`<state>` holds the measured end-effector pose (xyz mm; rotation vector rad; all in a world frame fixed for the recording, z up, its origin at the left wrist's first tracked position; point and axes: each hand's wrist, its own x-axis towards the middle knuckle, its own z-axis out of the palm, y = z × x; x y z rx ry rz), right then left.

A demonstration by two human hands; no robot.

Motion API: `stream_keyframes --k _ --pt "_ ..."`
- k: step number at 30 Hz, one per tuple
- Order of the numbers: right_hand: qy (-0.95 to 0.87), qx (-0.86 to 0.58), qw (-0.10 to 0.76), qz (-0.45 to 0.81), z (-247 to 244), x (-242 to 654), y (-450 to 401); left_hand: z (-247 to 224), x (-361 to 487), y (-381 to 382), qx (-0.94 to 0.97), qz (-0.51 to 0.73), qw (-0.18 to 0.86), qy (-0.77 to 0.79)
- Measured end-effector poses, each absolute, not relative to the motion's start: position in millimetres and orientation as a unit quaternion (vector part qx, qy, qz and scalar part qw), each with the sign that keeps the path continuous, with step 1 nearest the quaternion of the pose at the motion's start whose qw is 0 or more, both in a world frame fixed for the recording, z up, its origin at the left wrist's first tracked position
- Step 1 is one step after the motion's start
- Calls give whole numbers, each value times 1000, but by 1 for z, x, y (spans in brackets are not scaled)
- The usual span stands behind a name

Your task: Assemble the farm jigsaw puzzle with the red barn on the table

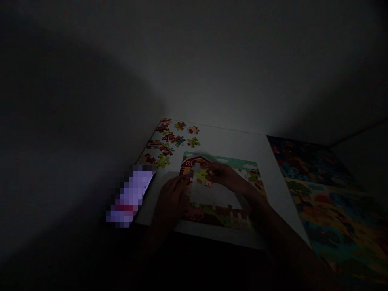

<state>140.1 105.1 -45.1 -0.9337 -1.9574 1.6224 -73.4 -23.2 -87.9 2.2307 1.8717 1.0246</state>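
Observation:
A partly assembled jigsaw puzzle lies on a white tabletop, its border joined around a bare middle. A red barn shows at its upper left, and a white fence along its lower edge. My right hand is over the upper middle of the puzzle, its fingers pinching a yellow-green puzzle piece beside the barn. Along the left border rests my left hand, fingers stretched out and touching the puzzle. Dim light hides how firmly the piece sits against its neighbours.
Several loose puzzle pieces are spread over the table's far left corner. A lit, blurred-out screen stands at the left edge. Two colourful pictures, one dark blue and one with a tree, lie on the right. Walls rise behind and to the left.

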Motion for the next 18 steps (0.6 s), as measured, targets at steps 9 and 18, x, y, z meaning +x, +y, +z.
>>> stream_keyframes --k 9,18 --pt "-711 -314 229 586 -65 142 105 -77 -70 -21 729 297 22 617" --pt "-727 -316 210 573 -63 140 103 -75 -71 -21 713 306 69 627"
